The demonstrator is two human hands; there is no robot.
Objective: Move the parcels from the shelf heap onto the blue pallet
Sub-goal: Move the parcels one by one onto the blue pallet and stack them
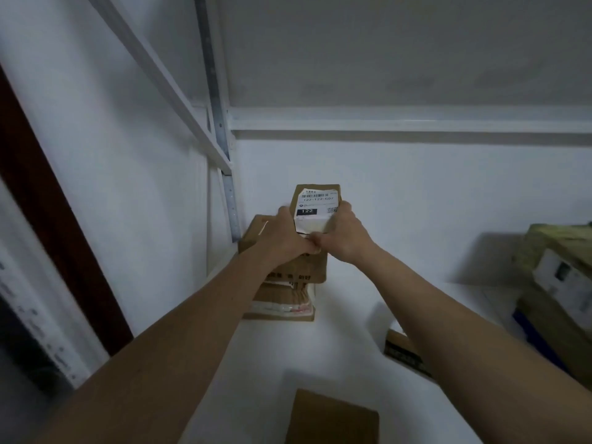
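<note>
The white shelf (346,341) is mostly bare through its middle, with open room between the stack (283,283) in the back left corner and the boxes (557,283) crowding the right edge. A flat box (333,418) lies at the front edge, and another box (405,352) sits right of centre. The upright post (229,187) and the back wall close in the stack's corner, and the shelf above hangs low overhead.

The parcel (315,206), bearing a label marked 122, is on top of the stack, held between both hands. The left hand (285,235) clasps its left side and the right hand (344,233) its right side, thumbs touching at the near lower edge. Both arms reach forward, nearly straight, converging on the parcel.
</note>
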